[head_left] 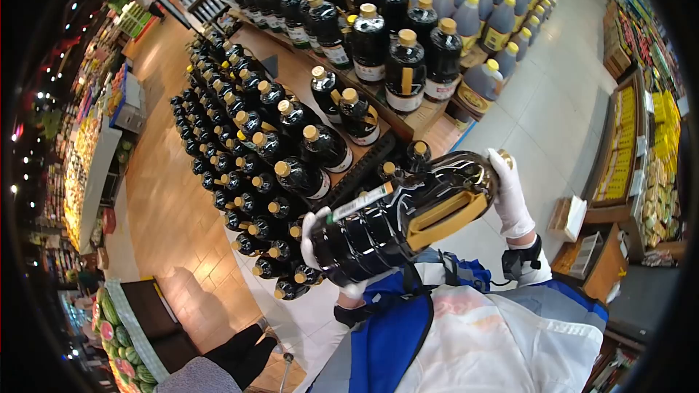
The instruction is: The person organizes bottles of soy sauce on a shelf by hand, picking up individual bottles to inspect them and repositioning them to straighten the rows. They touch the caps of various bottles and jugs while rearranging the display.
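Note:
A large dark bottle (364,236), which looks like soy sauce, lies tilted across my body between both hands. My left hand (312,239), in a white glove, is wrapped round its base end; part of the fingers are behind the bottle. My right hand (511,196), also gloved in white, grips the neck end and covers the cap. A tan handle (448,220) and the edge of a white label (360,201) show on the bottle. Just beyond it stand similar dark bottles with gold caps, the nearest being a bottle (302,178) on the display.
Many dark bottles (247,164) stand in rows at left. Behind are more dark bottles (370,40) and amber jugs (480,87) with yellow caps. Shelves (611,153) line the right. Another person's leg (240,353) and a watermelon stand (131,335) are at lower left.

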The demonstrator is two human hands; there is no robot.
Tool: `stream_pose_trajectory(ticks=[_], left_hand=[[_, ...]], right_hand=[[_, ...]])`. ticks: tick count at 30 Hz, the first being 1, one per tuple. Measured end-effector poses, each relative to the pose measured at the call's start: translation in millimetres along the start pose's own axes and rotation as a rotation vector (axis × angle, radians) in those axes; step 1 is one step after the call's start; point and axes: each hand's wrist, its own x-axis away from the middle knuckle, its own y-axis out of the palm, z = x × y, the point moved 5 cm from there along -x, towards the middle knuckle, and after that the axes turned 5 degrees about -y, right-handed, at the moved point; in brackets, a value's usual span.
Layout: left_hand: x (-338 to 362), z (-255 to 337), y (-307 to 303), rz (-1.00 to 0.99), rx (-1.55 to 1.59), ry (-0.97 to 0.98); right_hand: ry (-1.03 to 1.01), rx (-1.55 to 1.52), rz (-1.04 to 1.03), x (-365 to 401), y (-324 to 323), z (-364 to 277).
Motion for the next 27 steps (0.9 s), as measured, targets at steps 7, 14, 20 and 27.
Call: stream_pose_trajectory(ticks=[7, 14, 20, 27], left_hand=[[-65, -5, 34, 0.07, 0.02, 0.11], [-125, 15, 76, -0.046, -0.276, 0.38], [-168, 68, 54, 0.011, -0.991, 0.706], [-202, 59, -7, 0.524, -1.557, 0.554]], right_hand=[[-0.253, 0.111, -0.059, -68, 103, -90], [-0.914, 0.785, -0.156, -100, 264, -176], [-1.147, 0.981, -0.14, -203, 360, -170], [-1.033, 1.136, -0.306, -333, 437, -98]])
